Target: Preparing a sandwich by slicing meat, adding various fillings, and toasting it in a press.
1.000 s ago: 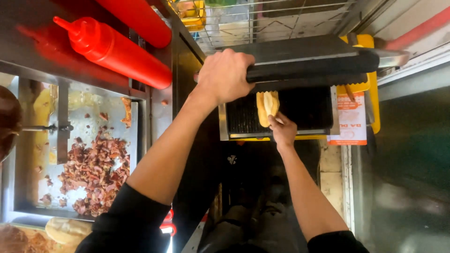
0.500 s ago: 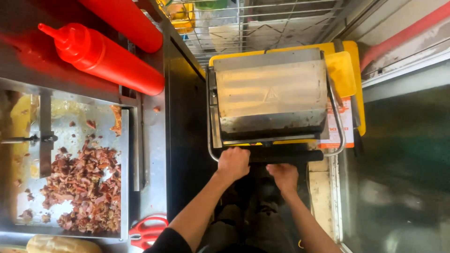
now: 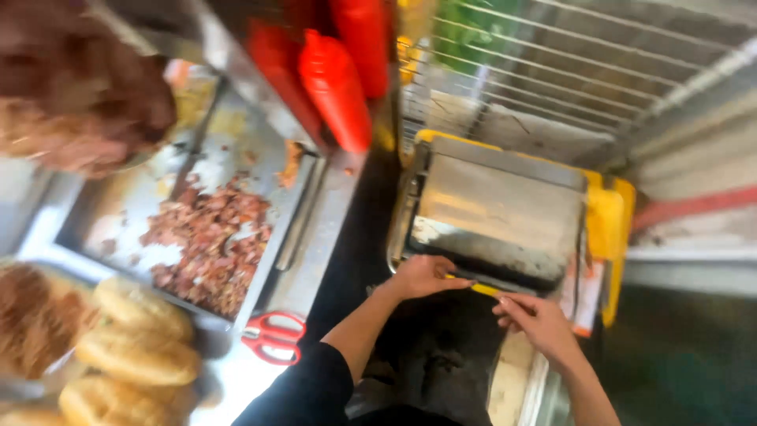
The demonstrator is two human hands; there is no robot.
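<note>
While the picture blurs, both forearms reach up from six o'clock toward the sandwich press (image 3: 505,209), which sits at about one o'clock. Left hand (image 3: 422,276), black sleeve behind it, lies palm-down with fingers curled over the press's front edge. Right hand (image 3: 536,319) sits just beside it, fingers loosely bent, fingertips touching the yellow lip; whether it grips anything I cannot tell. Lid down, dull brushed metal, yellow casing around it. Dark gap below the hands leaves room to pull back. At nine o'clock, a steel tray (image 3: 102,225) of chopped meat; red-handled scissors (image 3: 272,335) at seven; bread rolls (image 3: 134,347) beside them; red squeeze bottles (image 3: 335,87) at twelve.
</note>
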